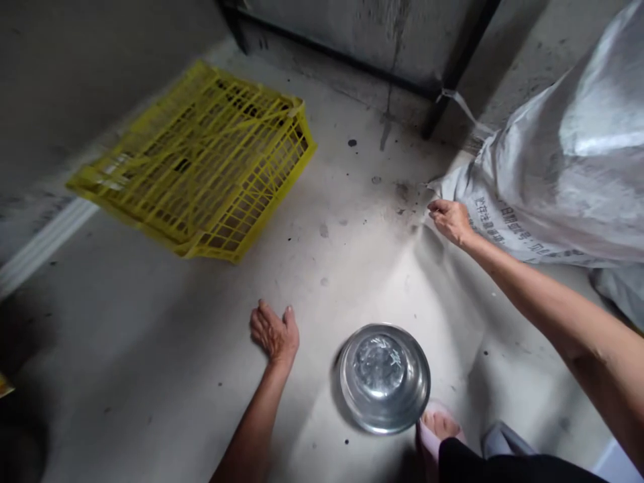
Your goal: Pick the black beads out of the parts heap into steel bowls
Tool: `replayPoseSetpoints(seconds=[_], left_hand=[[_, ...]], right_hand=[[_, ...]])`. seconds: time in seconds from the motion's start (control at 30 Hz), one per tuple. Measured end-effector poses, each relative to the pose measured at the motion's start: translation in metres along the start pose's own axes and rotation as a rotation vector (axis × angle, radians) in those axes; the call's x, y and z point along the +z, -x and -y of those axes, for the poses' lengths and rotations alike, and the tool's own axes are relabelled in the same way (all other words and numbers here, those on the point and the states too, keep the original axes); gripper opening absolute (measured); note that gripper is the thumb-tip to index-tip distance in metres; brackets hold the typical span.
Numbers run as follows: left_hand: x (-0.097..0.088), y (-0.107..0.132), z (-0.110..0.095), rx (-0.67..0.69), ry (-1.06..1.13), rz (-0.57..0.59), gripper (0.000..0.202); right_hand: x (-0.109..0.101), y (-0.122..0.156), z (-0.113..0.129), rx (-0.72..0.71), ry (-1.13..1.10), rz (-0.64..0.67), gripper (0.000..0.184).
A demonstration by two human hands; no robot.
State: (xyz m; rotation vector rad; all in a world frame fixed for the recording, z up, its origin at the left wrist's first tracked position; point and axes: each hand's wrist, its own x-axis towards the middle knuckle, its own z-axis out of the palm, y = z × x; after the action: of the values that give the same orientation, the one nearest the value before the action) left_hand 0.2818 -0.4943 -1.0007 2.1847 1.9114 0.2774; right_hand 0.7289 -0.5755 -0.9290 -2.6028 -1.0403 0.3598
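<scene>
By the fingers of the right hand (450, 223), a corner of the white sack (568, 161) is being pinched, the fingertips being curled in against it. The bulk of the sack is being spread to the right of these fingers and beyond them, and dark print (518, 225) is being shown on its lower side, just beside the hand. Farther beyond the right fingers, a pale tie (465, 109) is being stretched between the sack and a dark frame (465, 64).

The left hand (276, 337) is being held out with its fingers released and nothing being grasped; the thumb is being parted from the others, which are being bent slightly. They are being seen over the pale floor (352, 268), and whether it is being touched cannot be told.

To the right of the left fingers, and nearer the body than the right ones, a metal bowl (385, 382) is being supported by the floor, light being reflected from inside it. Just beside the bowl, a foot (441, 424) is being covered in part by a pink slipper (428, 443).

Beyond the left fingers and off to their left, a yellow crate (196, 161) is being shown with its lattice somewhat blurred. A white strip (47, 247) is being partly hidden by its near left corner.
</scene>
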Motion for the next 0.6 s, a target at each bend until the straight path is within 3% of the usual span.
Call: replayPoseSetpoints(seconds=[0.1,0.23,0.4,0.6], left_hand=[[0.021,-0.006,0.001,0.044,-0.047,-0.093,0.068],[0.038,-0.004,0.009,0.088,-0.011,-0.176,0.072],[0.039,-0.005,0.013,0.124,0.0,-0.182,0.072],[0.039,-0.008,0.014,0.161,-0.035,-0.165,0.071]], right_hand=[[0.004,-0.028,-0.005,0.068,0.117,0.045,0.035],[0.018,-0.044,-0.007,0.102,0.246,0.13,0.03],[0.032,-0.055,0.003,0.073,0.466,0.243,0.028],[0.044,-0.067,0.008,0.031,0.443,0.279,0.027]])
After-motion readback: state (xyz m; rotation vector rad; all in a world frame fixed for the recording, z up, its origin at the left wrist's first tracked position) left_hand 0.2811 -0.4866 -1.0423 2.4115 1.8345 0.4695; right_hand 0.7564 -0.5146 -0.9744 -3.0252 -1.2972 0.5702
